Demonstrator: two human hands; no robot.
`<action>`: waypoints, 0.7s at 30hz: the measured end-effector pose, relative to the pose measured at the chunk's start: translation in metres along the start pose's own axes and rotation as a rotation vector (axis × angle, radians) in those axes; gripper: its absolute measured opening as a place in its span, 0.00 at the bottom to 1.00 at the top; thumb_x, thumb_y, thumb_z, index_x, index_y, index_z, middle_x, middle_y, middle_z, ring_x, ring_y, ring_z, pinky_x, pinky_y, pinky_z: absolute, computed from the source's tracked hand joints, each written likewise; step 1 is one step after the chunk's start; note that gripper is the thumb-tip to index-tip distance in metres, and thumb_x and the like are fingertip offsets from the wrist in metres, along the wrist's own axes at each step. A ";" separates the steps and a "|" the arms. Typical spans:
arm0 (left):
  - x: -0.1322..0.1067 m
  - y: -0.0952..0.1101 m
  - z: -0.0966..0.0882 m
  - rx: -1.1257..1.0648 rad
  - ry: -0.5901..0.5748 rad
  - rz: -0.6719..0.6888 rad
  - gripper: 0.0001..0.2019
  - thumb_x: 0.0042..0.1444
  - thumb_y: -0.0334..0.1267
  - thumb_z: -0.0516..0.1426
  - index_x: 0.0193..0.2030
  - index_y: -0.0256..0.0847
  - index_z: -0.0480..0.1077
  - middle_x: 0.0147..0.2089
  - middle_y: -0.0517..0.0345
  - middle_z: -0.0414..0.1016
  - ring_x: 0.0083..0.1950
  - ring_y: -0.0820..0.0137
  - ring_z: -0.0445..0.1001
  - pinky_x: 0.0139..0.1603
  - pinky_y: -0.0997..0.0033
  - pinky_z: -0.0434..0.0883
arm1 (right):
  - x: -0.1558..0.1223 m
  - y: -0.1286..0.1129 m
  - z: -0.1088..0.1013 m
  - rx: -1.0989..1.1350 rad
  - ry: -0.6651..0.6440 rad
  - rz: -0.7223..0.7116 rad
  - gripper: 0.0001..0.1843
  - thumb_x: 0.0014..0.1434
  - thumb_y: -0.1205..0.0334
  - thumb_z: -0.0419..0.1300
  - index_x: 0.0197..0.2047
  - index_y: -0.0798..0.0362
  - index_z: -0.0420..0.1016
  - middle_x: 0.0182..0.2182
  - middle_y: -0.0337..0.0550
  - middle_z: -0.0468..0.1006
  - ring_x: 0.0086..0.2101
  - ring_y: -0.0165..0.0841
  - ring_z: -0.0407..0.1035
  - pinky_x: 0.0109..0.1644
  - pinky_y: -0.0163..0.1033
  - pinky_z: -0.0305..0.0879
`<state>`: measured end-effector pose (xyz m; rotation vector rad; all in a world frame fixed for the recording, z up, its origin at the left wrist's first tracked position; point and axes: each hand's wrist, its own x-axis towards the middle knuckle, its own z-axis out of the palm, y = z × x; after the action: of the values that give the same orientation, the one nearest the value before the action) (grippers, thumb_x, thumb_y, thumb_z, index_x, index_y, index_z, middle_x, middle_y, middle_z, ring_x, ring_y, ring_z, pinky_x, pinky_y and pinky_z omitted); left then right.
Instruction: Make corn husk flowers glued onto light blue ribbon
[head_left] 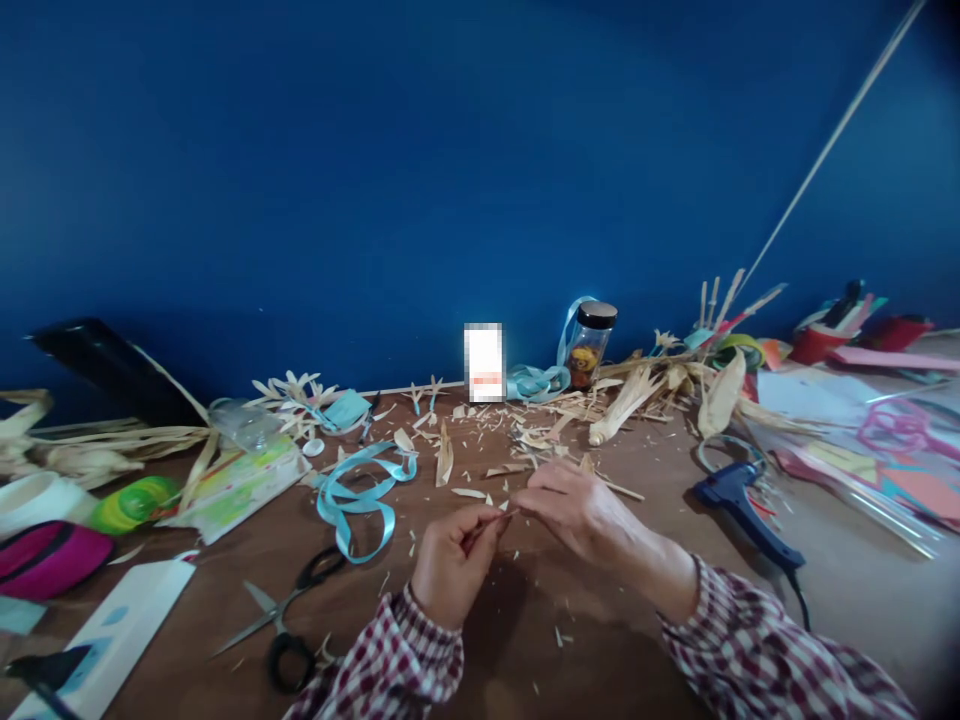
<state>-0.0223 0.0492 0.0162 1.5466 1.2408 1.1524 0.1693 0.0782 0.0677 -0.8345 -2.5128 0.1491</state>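
Note:
My left hand [456, 560] is closed, thumb against the curled fingers, above the brown table. My right hand [574, 505] meets it from the right in a pinch, and the fingertips of both come together. A thin, small piece seems to lie between them, too fine to make out. Scraps of dried corn husk [444, 457] are strewn just beyond my hands. To the left lie black-handled scissors [279, 618], blades apart, and a loosely coiled light-blue ribbon [358, 500]. A blue glue gun [750, 515] rests to the right of my right hand.
Against the blue wall stands a glass jar [586, 350] with a dark lid, beside a corn husk bundle [626, 402]. A white power strip [124, 630] lies front left. Red cups [817, 342] holding tools stand far right. Husk flowers [296, 395] lie back left.

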 end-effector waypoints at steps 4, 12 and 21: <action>0.011 -0.009 -0.006 -0.344 0.126 -0.225 0.14 0.42 0.46 0.64 0.29 0.36 0.75 0.19 0.62 0.68 0.17 0.80 0.57 0.16 0.80 0.54 | 0.000 0.003 0.009 -0.001 0.516 0.192 0.14 0.59 0.71 0.55 0.48 0.51 0.68 0.41 0.47 0.70 0.43 0.36 0.64 0.48 0.45 0.63; 0.008 -0.004 0.003 -0.522 0.079 -0.305 0.18 0.44 0.52 0.62 0.26 0.36 0.73 0.15 0.67 0.60 0.16 0.81 0.52 0.16 0.79 0.52 | 0.000 -0.016 0.050 0.793 0.204 0.370 0.14 0.60 0.61 0.55 0.49 0.52 0.71 0.45 0.49 0.74 0.45 0.36 0.68 0.49 0.42 0.65; -0.005 -0.004 0.016 -0.252 -0.128 -0.218 0.24 0.54 0.57 0.51 0.18 0.38 0.60 0.15 0.69 0.50 0.16 0.80 0.47 0.17 0.77 0.49 | -0.006 -0.011 0.074 1.590 0.302 0.647 0.09 0.54 0.59 0.63 0.37 0.54 0.80 0.33 0.44 0.80 0.29 0.27 0.70 0.36 0.33 0.67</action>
<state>-0.0082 0.0445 0.0075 1.2455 1.1022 1.0097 0.1320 0.0697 0.0027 -0.7234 -1.0633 1.7241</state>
